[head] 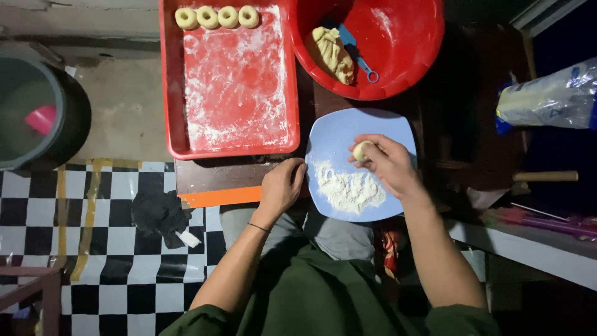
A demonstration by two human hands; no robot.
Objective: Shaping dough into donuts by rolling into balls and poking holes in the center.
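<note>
Pale dough, a small ball (361, 150), sits pinched in the fingertips of the right hand (388, 163), held just above a light blue plate (336, 134). A heap of white flour (348, 188) lies on the near half of that plate, so the ball hangs directly over it, probably so that any dusting falls back into the plate. The ball is roundish, with no clear long axis and no pointing end that can be made out. The left hand (281, 188) rests at the plate's left rim with its fingers curled loosely inward and holding nothing, seemingly steadying the plate.

Beyond the plate stands a red rectangular tray (177, 93), floured, with four ring-shaped dough pieces (217, 17) lined up along its far edge. Beside the tray is a round red basin (410, 50) holding a lump of dough (333, 53) and a blue scraper (356, 53). Black-and-white chequered flooring (124, 249) shows at the left.
</note>
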